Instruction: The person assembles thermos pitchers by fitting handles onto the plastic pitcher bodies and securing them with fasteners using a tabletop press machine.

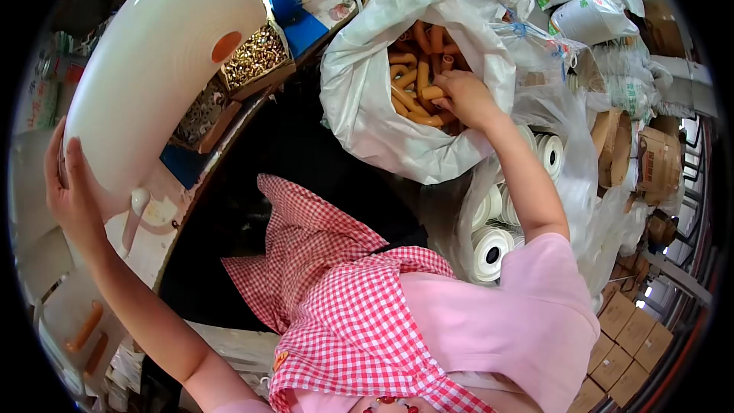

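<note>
My left hand [70, 183] grips the lower end of a large white curved plastic piece [153, 69] at the upper left, which has an orange-brown oval spot near its right edge. At the top centre, my right hand [465, 98] reaches into an open white woven sack [359, 115]. Its fingers are closed on one of the orange-brown curved tubes [433, 92]; several more such tubes lie in the sack. A white handle-like piece [135, 218] stands by the lower end of the curved piece.
Beside the curved piece are a box of brass-coloured small parts [256, 57] and a box of grey metal parts [202, 116] on the bench. White rolls [491, 251] sit in clear plastic below the sack. Cardboard boxes [623, 344] are stacked at the lower right.
</note>
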Motion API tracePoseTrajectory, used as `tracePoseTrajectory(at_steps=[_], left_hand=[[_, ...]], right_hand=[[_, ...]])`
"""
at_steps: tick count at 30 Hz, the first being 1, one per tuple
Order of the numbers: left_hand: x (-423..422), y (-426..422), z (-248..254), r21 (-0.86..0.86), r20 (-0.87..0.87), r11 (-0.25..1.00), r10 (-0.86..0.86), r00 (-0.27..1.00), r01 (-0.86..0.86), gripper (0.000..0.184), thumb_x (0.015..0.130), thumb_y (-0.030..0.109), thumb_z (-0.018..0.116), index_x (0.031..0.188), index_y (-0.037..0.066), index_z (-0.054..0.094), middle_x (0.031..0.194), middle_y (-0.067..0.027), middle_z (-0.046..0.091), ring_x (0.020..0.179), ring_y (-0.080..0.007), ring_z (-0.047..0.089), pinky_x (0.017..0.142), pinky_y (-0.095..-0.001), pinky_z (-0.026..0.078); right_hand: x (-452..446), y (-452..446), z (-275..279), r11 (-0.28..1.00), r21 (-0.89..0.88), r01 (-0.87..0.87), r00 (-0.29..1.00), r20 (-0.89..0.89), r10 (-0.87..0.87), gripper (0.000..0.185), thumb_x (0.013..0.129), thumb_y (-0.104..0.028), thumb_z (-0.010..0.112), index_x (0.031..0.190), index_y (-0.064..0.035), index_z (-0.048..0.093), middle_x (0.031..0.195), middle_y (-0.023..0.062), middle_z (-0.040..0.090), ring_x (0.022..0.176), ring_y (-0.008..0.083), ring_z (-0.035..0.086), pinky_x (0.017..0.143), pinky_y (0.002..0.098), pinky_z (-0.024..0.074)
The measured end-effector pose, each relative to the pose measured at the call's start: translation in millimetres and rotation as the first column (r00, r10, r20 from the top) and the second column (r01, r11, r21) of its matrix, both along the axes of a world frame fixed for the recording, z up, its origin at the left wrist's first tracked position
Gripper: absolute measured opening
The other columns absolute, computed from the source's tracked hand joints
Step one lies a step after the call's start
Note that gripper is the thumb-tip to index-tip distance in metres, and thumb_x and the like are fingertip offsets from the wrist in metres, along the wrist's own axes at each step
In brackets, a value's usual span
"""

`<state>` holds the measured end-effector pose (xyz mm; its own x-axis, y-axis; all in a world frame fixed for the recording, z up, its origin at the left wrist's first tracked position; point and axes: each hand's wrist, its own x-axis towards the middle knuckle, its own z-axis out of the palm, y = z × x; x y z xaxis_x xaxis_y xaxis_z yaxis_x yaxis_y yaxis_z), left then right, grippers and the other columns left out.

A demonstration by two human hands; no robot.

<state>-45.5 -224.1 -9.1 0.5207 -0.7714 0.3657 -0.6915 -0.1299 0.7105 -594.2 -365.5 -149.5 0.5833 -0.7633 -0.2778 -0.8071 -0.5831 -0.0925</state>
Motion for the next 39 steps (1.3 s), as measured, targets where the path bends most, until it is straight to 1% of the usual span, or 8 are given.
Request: tracePoseTrajectory(at_steps=[7, 19, 22, 24, 26, 28, 30, 39], left_hand=[[5, 1, -4, -0.005, -0.044, 1.0, 0.017, 0.999, -0.017, 0.036, 0.099, 0.028, 0.064, 0.127, 0.006, 0.066, 0.116, -0.008, 0.069, 0.103, -0.0131, 0.064, 0.091, -0.0254, 0.05], [17, 2, -3, 0.013, 0.17, 1.0, 0.012, 0.985, -0.014, 0.04, 0.095, 0.03, 0.068, 0.127, 0.006, 0.066, 0.121, -0.01, 0.068, 0.109, -0.0167, 0.063, 0.096, -0.0291, 0.048], [26, 12, -6, -0.028, 0.503, 0.999, 0.053, 0.863, -0.045, 0.04, 0.091, 0.028, 0.07, 0.124, 0.006, 0.066, 0.123, -0.0154, 0.064, 0.113, -0.0338, 0.059, 0.1, -0.0415, 0.045], [-5, 13, 4, -0.05, 0.455, 0.99, 0.138, 0.88, -0.129, 0.044, 0.086, 0.032, 0.074, 0.121, 0.007, 0.066, 0.124, -0.0158, 0.064, 0.114, -0.0341, 0.059, 0.099, -0.043, 0.046], [-14, 10, 6, -0.057, 0.344, 0.998, 0.049, 0.938, -0.031, 0.048, 0.083, 0.031, 0.075, 0.119, 0.002, 0.066, 0.124, -0.0163, 0.065, 0.113, -0.0341, 0.061, 0.099, -0.0436, 0.047], [-11, 8, 15, -0.034, 0.339, 0.998, 0.061, 0.939, -0.052, 0.045, 0.082, 0.031, 0.076, 0.116, 0.003, 0.067, 0.121, -0.0148, 0.066, 0.116, -0.0326, 0.059, 0.101, -0.0433, 0.046], [-9, 8, 19, -0.023, 0.351, 0.998, 0.056, 0.935, -0.051, 0.044, 0.082, 0.03, 0.076, 0.117, 0.005, 0.067, 0.122, -0.0146, 0.066, 0.118, -0.0324, 0.058, 0.102, -0.0422, 0.045], [-14, 11, 21, -0.079, 0.314, 0.996, 0.058, 0.948, -0.035, 0.044, 0.08, 0.032, 0.076, 0.113, 0.004, 0.068, 0.118, -0.0137, 0.067, 0.115, -0.0328, 0.058, 0.1, -0.0439, 0.046]], right_hand=[[39, 24, 69, 0.967, 0.222, 0.127, 0.782, 0.577, -0.235, 0.025, 0.084, -0.01, 0.074, 0.102, 0.0001, 0.062, 0.086, 0.0112, 0.06, 0.08, 0.0239, 0.059, 0.074, 0.0342, 0.0478], [93, 49, 122, 0.969, 0.246, 0.035, 0.588, 0.778, -0.219, 0.033, 0.089, -0.012, 0.068, 0.119, -0.0035, 0.059, 0.089, 0.0071, 0.062, 0.082, 0.0193, 0.061, 0.074, 0.0328, 0.0486], [114, 69, 80, 0.647, 0.706, -0.287, 0.163, 0.702, -0.694, 0.052, 0.097, -0.01, 0.058, 0.144, -0.0086, 0.037, 0.098, 0.0078, 0.058, 0.08, 0.0176, 0.06, 0.078, 0.0326, 0.0521], [120, 103, 27, 0.242, 0.96, -0.143, 0.043, 0.25, -0.967, 0.048, 0.099, -0.015, 0.057, 0.144, -0.0117, 0.039, 0.097, 0.0093, 0.059, 0.083, 0.0226, 0.065, 0.075, 0.0396, 0.0583], [85, 141, -64, 0.314, 0.947, 0.061, 0.419, 0.261, -0.87, 0.041, 0.096, -0.02, 0.063, 0.132, -0.0081, 0.048, 0.101, 0.0089, 0.06, 0.087, 0.0252, 0.063, 0.079, 0.0438, 0.0567], [89, 174, -62, 0.958, 0.284, 0.042, 0.933, 0.332, -0.139, 0.023, 0.089, -0.003, 0.058, 0.112, -0.0025, 0.06, 0.104, 0.0178, 0.059, 0.095, 0.0379, 0.059, 0.088, 0.0454, 0.0494], [112, 190, -33, 0.99, -0.088, -0.114, 0.876, 0.462, 0.142, 0.035, 0.071, 0.006, 0.059, 0.105, -0.002, 0.064, 0.116, 0.0204, 0.055, 0.108, 0.0404, 0.051, 0.092, 0.0465, 0.044], [160, 181, -28, 0.855, 0.346, -0.387, 0.91, 0.297, 0.291, 0.042, 0.08, -0.006, 0.065, 0.121, -0.0075, 0.06, 0.104, 0.0154, 0.061, 0.098, 0.0371, 0.059, 0.083, 0.0448, 0.0495]])
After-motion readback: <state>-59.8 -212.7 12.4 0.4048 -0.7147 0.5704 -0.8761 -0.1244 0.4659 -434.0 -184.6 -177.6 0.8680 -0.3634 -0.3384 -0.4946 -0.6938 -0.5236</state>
